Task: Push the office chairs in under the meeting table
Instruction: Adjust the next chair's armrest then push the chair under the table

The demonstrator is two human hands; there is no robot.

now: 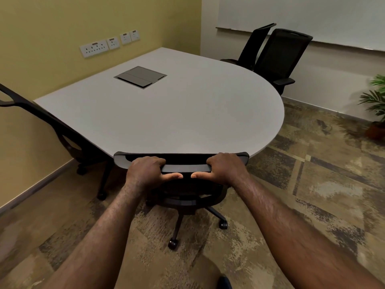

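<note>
A black office chair (183, 197) stands right in front of me at the near curved edge of the grey meeting table (187, 113). The top of its backrest touches or nearly touches the table's edge, and its seat is hidden beneath. My left hand (149, 171) and my right hand (224, 170) both grip the top bar of the backrest, fingers over the front, thumbs pointing inward. A second black chair (68, 138) stands at the table's left side, partly under it. Two more black chairs (279, 57) stand at the far right side.
A dark cable hatch (140, 77) is set into the tabletop. Wall sockets (108, 43) line the yellow wall behind. A potted plant (376, 107) stands on the patterned carpet at the right edge. A whiteboard (302, 15) hangs on the far wall.
</note>
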